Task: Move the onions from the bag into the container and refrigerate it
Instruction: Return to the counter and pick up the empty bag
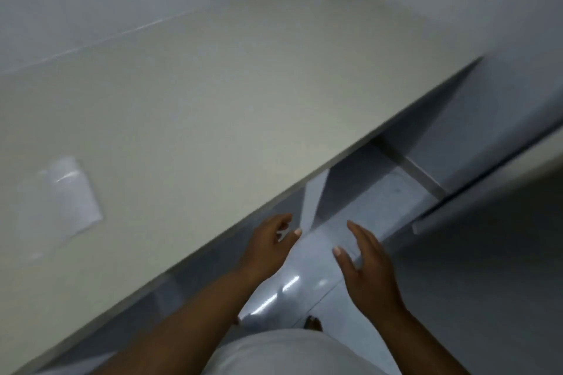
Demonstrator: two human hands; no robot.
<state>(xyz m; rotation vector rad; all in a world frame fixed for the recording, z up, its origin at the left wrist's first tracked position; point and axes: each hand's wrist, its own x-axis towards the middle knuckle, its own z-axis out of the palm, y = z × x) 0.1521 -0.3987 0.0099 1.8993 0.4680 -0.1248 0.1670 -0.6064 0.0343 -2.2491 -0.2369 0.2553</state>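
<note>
Far left on the counter (213, 94) I see one pale, flat, crinkled thing, the bag (62, 196), blurred but lying slack with nothing bulging in it. I judge it to be thin plastic, light and limp; pinching it at an edge or corner would lift it, and it would flop and slide on this smooth top. I cannot find the onions or the container anywhere in view, so I cannot say where they are. Onions would be firm, round and apt to roll, with slippery papery skins, so I would cup each from below; a loaded container I would carry by both side walls.

Moving right, the counter's front edge runs diagonally from lower left to upper right, and my left hand (268, 245) hangs just off it, fingers loosely curled, holding nothing. My right hand (367, 265) is open with fingers spread, also empty, over the glossy floor (304, 283).

Further right a tall pale cabinet-like front (487, 268) with a handle stands close, possibly the refrigerator. The gap between it and the counter is narrow, so I would keep elbows tucked when swinging anything across.
</note>
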